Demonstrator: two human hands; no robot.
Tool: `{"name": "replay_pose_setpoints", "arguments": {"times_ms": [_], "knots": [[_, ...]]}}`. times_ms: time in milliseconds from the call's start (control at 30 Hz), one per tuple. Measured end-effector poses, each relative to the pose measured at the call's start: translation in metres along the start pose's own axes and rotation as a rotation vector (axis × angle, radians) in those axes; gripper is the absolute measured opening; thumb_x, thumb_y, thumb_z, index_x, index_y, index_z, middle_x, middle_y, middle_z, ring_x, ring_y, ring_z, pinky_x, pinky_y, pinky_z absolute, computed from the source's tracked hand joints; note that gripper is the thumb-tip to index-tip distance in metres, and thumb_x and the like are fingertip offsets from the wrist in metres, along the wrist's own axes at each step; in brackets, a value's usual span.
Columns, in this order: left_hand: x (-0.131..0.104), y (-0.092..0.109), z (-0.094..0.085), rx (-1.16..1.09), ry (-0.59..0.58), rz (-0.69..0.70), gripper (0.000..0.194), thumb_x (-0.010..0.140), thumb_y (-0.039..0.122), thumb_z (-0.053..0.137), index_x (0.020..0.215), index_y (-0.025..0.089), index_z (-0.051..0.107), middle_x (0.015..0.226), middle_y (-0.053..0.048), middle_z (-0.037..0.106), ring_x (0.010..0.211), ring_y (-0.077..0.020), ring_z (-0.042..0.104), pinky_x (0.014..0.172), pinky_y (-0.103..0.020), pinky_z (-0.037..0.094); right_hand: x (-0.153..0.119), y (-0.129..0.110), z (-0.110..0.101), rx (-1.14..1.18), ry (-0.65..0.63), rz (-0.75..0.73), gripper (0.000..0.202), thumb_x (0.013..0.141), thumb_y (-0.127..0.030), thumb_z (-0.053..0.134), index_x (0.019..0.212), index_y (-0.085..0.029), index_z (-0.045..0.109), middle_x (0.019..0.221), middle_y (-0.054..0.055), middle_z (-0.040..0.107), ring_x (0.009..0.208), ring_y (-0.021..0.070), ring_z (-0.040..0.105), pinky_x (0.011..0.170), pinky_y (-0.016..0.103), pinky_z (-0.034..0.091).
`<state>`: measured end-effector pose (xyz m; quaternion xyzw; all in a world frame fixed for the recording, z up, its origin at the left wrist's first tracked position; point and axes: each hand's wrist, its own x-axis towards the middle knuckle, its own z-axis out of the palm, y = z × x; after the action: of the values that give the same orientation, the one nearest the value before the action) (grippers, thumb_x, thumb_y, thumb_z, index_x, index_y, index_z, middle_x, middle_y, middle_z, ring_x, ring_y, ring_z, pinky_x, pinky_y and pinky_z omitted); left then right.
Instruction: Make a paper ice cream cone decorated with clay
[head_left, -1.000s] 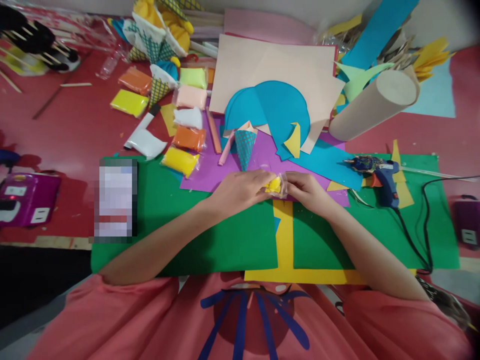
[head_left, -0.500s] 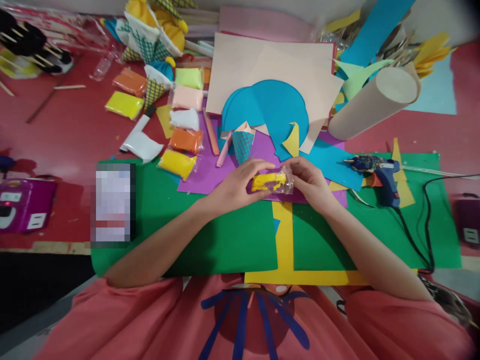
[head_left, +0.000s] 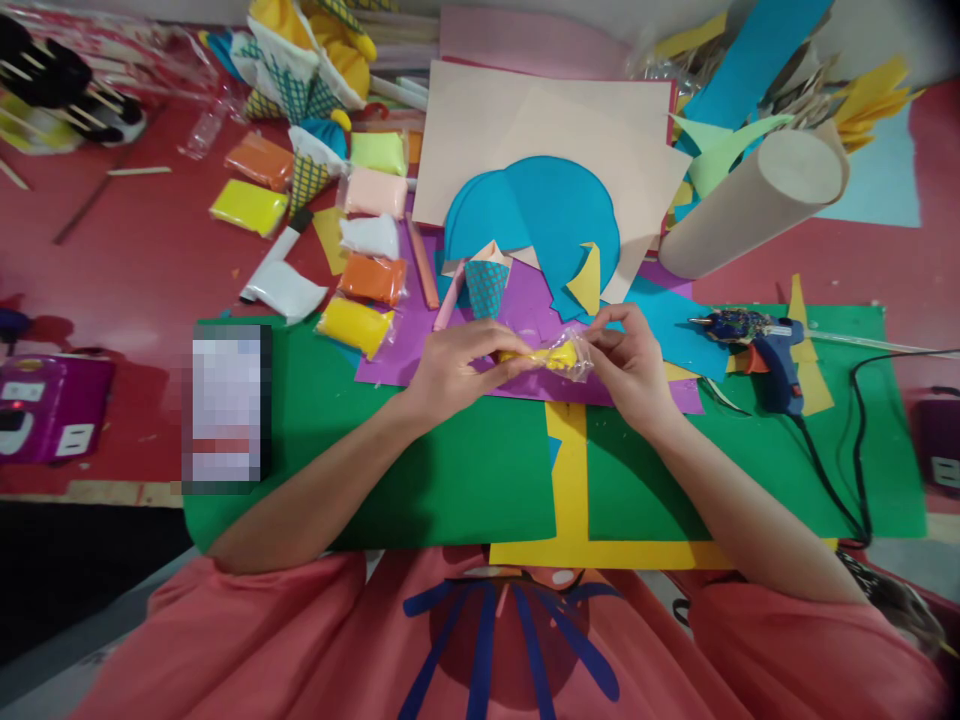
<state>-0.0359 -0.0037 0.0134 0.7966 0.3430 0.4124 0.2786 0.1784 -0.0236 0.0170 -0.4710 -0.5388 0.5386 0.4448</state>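
A small clear packet with yellow clay [head_left: 561, 356] is held between my two hands, above the purple sheet [head_left: 525, 300]. My left hand [head_left: 461, 368] pinches the packet's left part, which looks narrowed at the fingertips. The fingers of my right hand [head_left: 628, 362] are closed on the clear wrapper at its right end. Just beyond the hands stands a small blue patterned cone [head_left: 487, 285]. A yellow scrap [head_left: 585, 282] lies near the right fingertips, on blue foam circles [head_left: 559, 205].
Packets of coloured clay [head_left: 356, 325] lie at the left. A glue gun [head_left: 776, 360] with its black cable lies on the green mat [head_left: 465, 480] at the right, below a beige roll [head_left: 750, 205]. A blurred-out rectangle [head_left: 229, 405] is at the mat's left.
My left hand has shifted slightly left and now pinches the packet, whose clay looks more bunched. My right hand's fingers have risen and bent a little.
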Motion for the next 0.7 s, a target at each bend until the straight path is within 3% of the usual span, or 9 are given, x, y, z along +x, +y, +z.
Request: {"name": "replay_pose_setpoints", "arguments": {"times_ms": [100, 167, 233, 367, 567, 700], "knots": [[0.0002, 0.0009, -0.0008, 0.010, 0.002, -0.110, 0.030, 0.091, 0.046, 0.061, 0.084, 0.018, 0.072, 0.081, -0.003, 0.076, 0.074, -0.0119, 0.069, 0.070, -0.023, 0.055, -0.0015, -0.0006, -0.0016, -0.138, 0.018, -0.110, 0.018, 0.090, -0.037, 0.060, 0.083, -0.024, 0.050, 0.084, 0.002, 0.062, 0.078, 0.0146, 0.061, 0.070, 0.031, 0.049], [0.0000, 0.0006, 0.0001, 0.014, 0.032, -0.187, 0.031, 0.090, 0.047, 0.061, 0.089, 0.018, 0.071, 0.088, -0.005, 0.075, 0.079, -0.0125, 0.068, 0.069, -0.023, 0.054, -0.0023, -0.0021, -0.0034, -0.254, 0.028, -0.218, 0.020, 0.093, -0.040, 0.054, 0.083, -0.023, 0.058, 0.098, 0.006, 0.063, 0.099, 0.0200, 0.060, 0.089, 0.039, 0.049], [-0.0005, 0.0002, 0.0019, 0.004, 0.044, -0.250, 0.032, 0.089, 0.049, 0.062, 0.094, 0.018, 0.069, 0.094, -0.006, 0.074, 0.083, -0.0127, 0.067, 0.069, -0.022, 0.054, -0.0031, -0.0040, -0.0043, -0.366, 0.054, -0.288, 0.021, 0.090, -0.044, 0.059, 0.084, -0.024, 0.062, 0.100, 0.007, 0.061, 0.105, 0.0232, 0.058, 0.094, 0.043, 0.047], [-0.0018, -0.0002, 0.0050, -0.056, 0.004, -0.296, 0.035, 0.089, 0.050, 0.061, 0.101, 0.018, 0.066, 0.104, -0.007, 0.070, 0.095, -0.0155, 0.066, 0.076, -0.024, 0.055, -0.0031, -0.0058, -0.0031, -0.414, 0.070, -0.253, 0.022, 0.083, -0.040, 0.070, 0.075, -0.023, 0.060, 0.084, 0.004, 0.057, 0.086, 0.0199, 0.057, 0.076, 0.036, 0.049], [0.0001, -0.0001, 0.0024, -0.063, -0.064, -0.215, 0.022, 0.090, 0.033, 0.063, 0.105, 0.018, 0.065, 0.106, -0.008, 0.068, 0.096, -0.0156, 0.065, 0.077, -0.025, 0.055, 0.0003, -0.0043, -0.0034, 0.023, 0.031, 0.031, 0.039, 0.079, -0.054, 0.073, 0.075, -0.021, 0.052, 0.076, -0.002, 0.057, 0.052, 0.0068, 0.044, 0.048, 0.024, 0.038], [0.0009, 0.0007, 0.0028, -0.159, -0.100, -0.289, 0.029, 0.088, 0.040, 0.065, 0.109, 0.019, 0.064, 0.114, -0.008, 0.066, 0.101, -0.0166, 0.065, 0.080, -0.027, 0.056, -0.0002, -0.0047, -0.0044, 0.077, -0.025, 0.057, 0.043, 0.081, -0.058, 0.070, 0.079, -0.023, 0.046, 0.071, -0.003, 0.065, 0.039, 0.0046, 0.043, 0.038, 0.022, 0.036]]}}
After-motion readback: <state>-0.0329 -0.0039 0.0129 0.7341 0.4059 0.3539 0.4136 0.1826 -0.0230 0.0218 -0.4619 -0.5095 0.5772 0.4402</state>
